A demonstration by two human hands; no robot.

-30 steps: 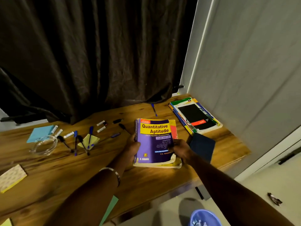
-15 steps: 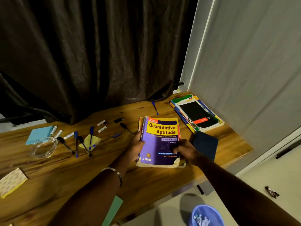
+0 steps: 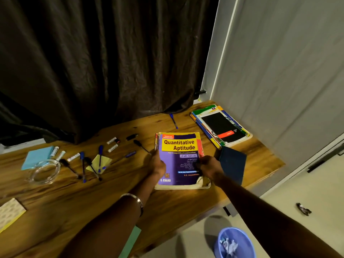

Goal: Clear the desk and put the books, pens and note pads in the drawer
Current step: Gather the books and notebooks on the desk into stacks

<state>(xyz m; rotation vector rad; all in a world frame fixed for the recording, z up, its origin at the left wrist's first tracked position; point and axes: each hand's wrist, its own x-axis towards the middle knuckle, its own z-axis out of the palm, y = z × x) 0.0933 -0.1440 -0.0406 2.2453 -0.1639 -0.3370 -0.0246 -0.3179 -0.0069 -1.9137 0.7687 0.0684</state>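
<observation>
Purple-and-yellow book titled "Quantitative Aptitude", S. Chand, sits on the wooden surface, fingers of two hands, left hand and right hand, gripping its sides.

A big dark brown curtain hangs behind the wooden desk and falls in long folds. To the right stands a pale grey wall. The floor is light and smooth. A small blue bin with crumpled paper sits on it. The room is dim, with soft light on the desk.
</observation>
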